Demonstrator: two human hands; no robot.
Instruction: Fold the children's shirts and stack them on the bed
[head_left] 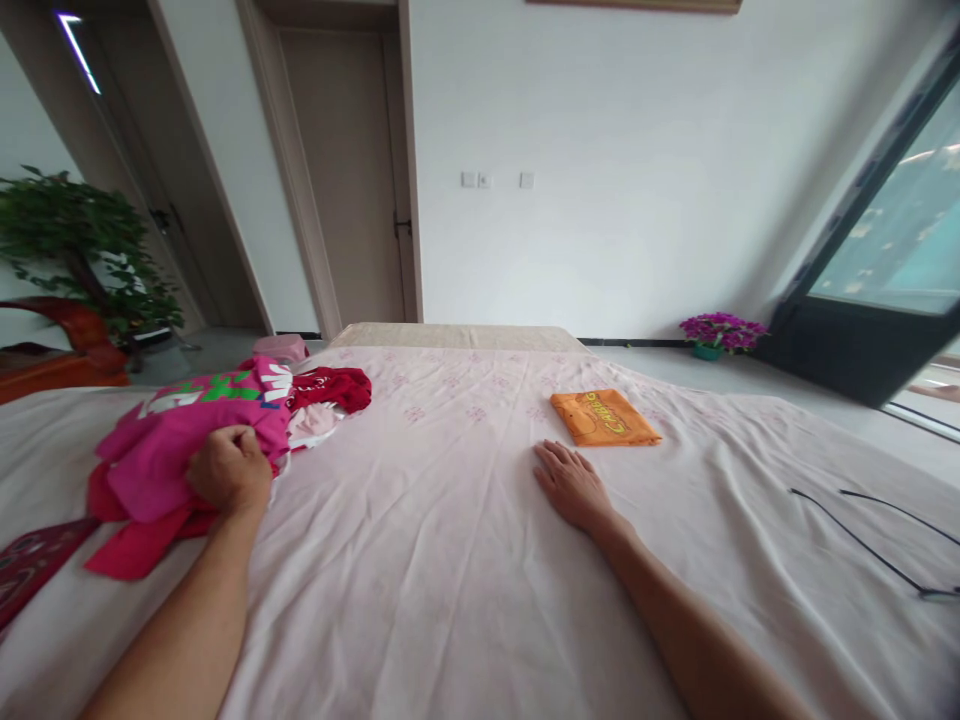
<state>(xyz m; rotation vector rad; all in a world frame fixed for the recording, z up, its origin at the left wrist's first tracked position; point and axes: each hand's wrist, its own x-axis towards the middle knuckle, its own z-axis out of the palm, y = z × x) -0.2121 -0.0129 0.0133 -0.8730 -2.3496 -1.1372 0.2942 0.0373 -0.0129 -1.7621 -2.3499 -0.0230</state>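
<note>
My left hand (231,468) is closed on a bright pink garment (161,450) with white and green print, on top of a heap of clothes at the left. Dark red cloth (334,388) and pale pink cloth (313,424) show at the heap's far right side, and a red garment (139,548) pokes out underneath. On the sheet, right of the middle, my right hand (571,484) lies flat with its fingers stretched forward, holding nothing. Just beyond its fingertips sits a folded orange garment (606,418) with yellow lettering, apart from the hand.
A pale flowered sheet (442,560) covers the broad surface, wrinkled in front. Black-framed glasses (922,592) rest at the right edge. Dark red patterned cloth (41,560) lies far left. Beyond stand a pink stool (281,347), potted purple flowers (721,332) and a leafy plant (82,250).
</note>
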